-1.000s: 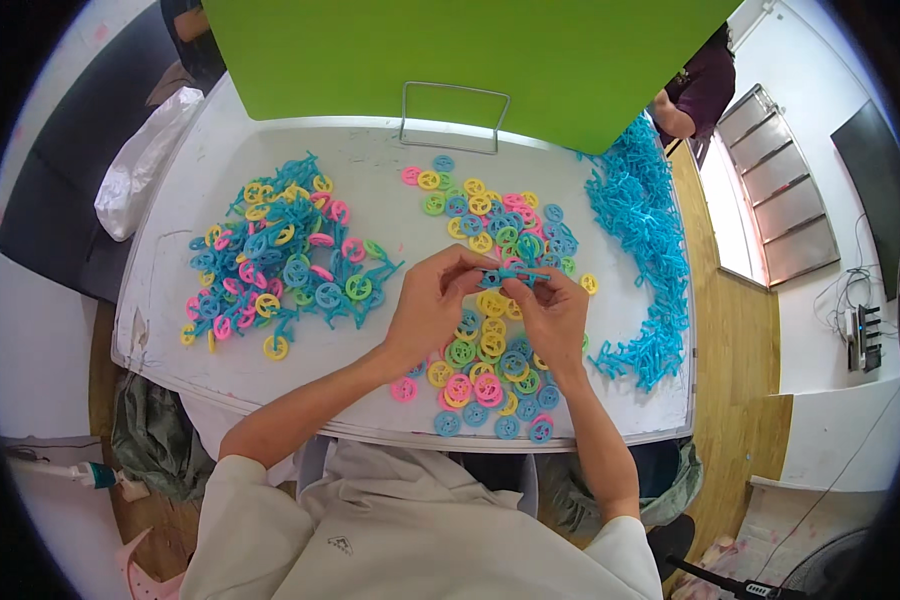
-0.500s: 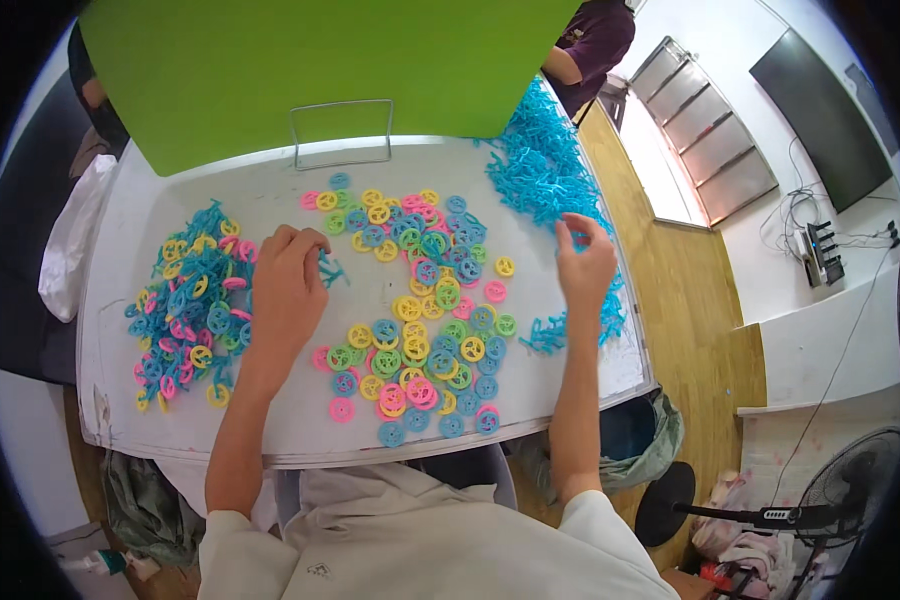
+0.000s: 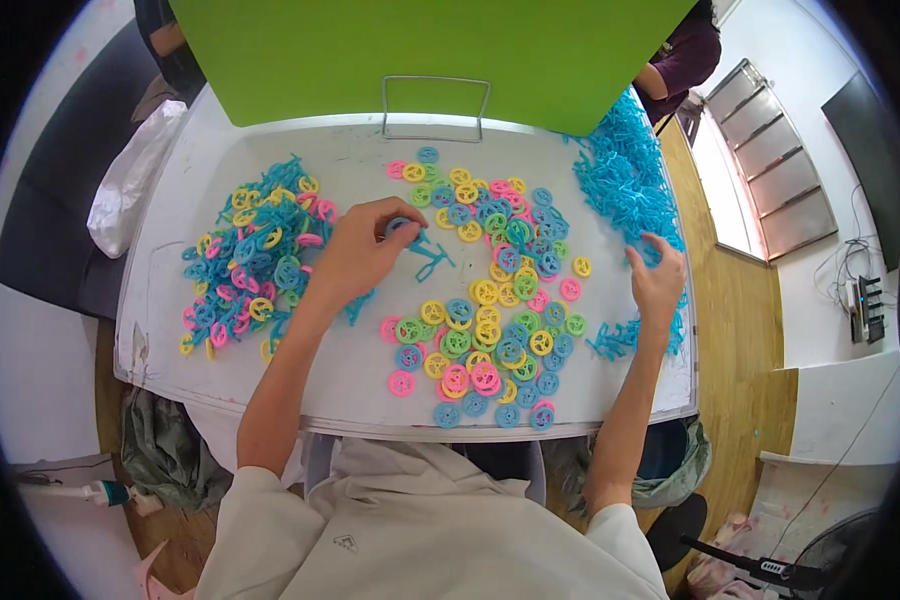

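We see a white table (image 3: 270, 160) backed by a tall green board (image 3: 420, 50), and on it three heaps that tell us how the work stands. The largest spread is the loose rings (image 3: 490, 300) in pink, yellow, green and blue across the middle, none joined to anything as far as we can tell; that heap is still big, so we judge most of the work lies ahead. On the right edge runs a long bank of bare blue stick pieces (image 3: 625, 185), also plentiful. On the left sits the joined pile (image 3: 255, 265), where blue sticks and coloured rings lie tangled together; it looks like finished pieces, a fair heap but smaller than the supply that remains. A white plastic bag (image 3: 130, 185) lies at the far left corner, and a wire frame (image 3: 435, 105) stands against the board. Our left hand (image 3: 355, 255) is curled, its thumb and fingertips pinching a blue ring with a blue stick piece (image 3: 425, 250) trailing from it, just between the joined pile and the loose rings. Our right hand (image 3: 658, 275) is spread open with fingers slightly bent, resting at the lower end of the stick bank and gripping nothing we can see.
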The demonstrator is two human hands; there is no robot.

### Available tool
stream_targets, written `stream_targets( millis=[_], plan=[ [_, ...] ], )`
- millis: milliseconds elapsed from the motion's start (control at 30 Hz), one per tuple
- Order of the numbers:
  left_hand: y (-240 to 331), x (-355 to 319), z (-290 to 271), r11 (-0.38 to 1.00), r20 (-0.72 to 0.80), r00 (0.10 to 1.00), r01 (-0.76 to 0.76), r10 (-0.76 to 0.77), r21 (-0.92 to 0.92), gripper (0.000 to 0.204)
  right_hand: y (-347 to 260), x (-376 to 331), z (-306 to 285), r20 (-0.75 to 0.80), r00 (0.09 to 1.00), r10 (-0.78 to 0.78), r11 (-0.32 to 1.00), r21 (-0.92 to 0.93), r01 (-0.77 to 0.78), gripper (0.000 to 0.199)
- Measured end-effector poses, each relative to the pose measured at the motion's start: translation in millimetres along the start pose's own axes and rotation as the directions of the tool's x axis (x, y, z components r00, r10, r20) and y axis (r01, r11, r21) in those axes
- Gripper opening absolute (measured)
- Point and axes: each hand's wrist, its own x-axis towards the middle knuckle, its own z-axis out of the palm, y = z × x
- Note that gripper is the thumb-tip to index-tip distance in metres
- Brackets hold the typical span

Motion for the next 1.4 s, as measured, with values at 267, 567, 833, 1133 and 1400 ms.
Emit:
stream_targets(
  millis=[267,567,833,1133,1400],
  plan=[
    [8.9,-10.5,50.0,0.665,0.306,0.945,0.301,-0.113,-0.684,0.023,-137.4,-62.0,-30.2,0.175,0.763,-0.623,0.401,0.908,0.120,0.041],
    [-6.4,-24.0,59.9,0.921,0.188,0.966,-0.230,0.177,0.315,0.022,-120.0,-58.1,-7.0,0.359,0.855,-0.375,0.286,0.922,-0.261,0.022],
    [8.1,-15.8,60.5,0.939,0.257,0.966,0.121,-0.037,-0.322,0.017,-119.4,-54.6,-10.3,0.452,0.814,-0.364,0.276,0.888,-0.369,0.020],
    [7.0,-16.1,65.4,0.618,0.272,0.956,0.281,-0.111,-0.735,0.023,-121.3,-61.1,1.0,0.339,0.795,-0.502,0.207,0.940,-0.270,0.015],
    [8.0,-16.0,66.7,0.519,0.318,0.943,0.322,-0.100,-0.792,0.019,-132.2,-62.9,-9.3,0.359,0.789,-0.498,0.204,0.933,-0.296,0.024]
  ],
)
